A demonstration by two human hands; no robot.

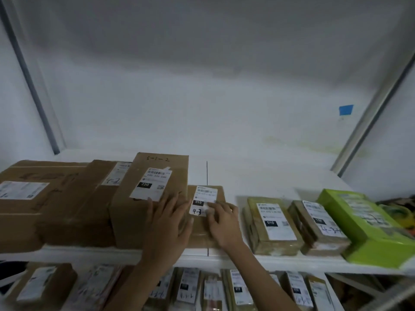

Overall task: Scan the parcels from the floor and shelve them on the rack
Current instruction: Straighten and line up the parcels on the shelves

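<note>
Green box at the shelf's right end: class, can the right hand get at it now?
Probably yes: the right hand rests on a small parcel, and only two low parcels lie between it and the green box, with open space above.

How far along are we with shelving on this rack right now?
Done: the 220 box, taped parcels and the green box already sit on the shelf, and a row of parcels stands below. In hand: the left hand and right hand both press on the small brown parcel, set beside the 220 box. Left: the floor is out of view, so remaining parcels cannot be counted.
</note>
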